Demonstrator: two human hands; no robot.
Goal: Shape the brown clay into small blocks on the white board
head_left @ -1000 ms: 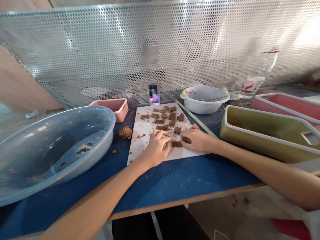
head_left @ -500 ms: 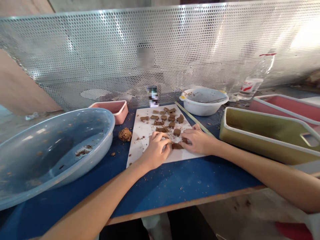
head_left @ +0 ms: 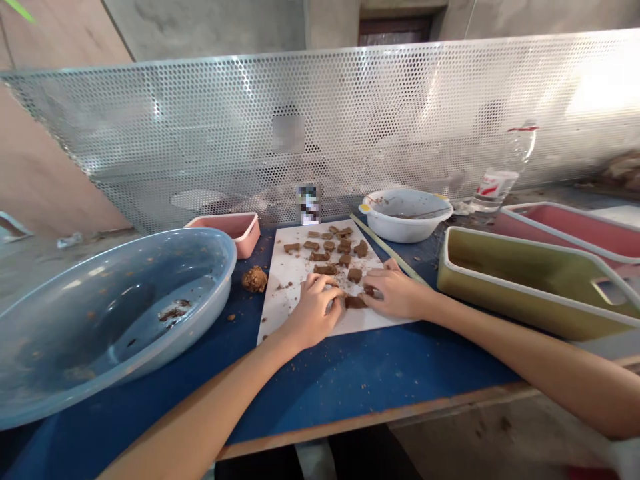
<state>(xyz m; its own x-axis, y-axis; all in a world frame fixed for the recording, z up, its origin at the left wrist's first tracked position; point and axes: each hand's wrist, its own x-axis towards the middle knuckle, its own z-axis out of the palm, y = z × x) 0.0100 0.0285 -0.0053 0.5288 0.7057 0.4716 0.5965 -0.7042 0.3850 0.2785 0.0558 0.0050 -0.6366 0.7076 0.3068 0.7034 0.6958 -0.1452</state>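
A flat brown clay piece (head_left: 355, 303) lies near the front edge of a white board (head_left: 285, 300). My left hand (head_left: 319, 303) has its curled fingers at the piece's left end, and my right hand (head_left: 393, 292) grips its right end, fingertips bent down. Just behind them sits a small clay block (head_left: 355, 275). Several shaped clay pieces, one a longer strip (head_left: 326, 269), are spread over the back of the board among crumbs. A rough clay lump (head_left: 255, 279) rests on the blue table left of the board.
A large blue basin (head_left: 220, 293) stands at the left, with a pink tray (head_left: 250, 235) behind it. A white bowl (head_left: 407, 230), a green stick (head_left: 387, 248), a green bin (head_left: 500, 293), a red bin (head_left: 565, 223) and a bottle (head_left: 500, 177) are at the right. A perforated metal screen (head_left: 210, 127) rises behind.
The view has tilted up a little, so everything sits lower in the picture. Both hands remain at the two ends of the flat clay piece.
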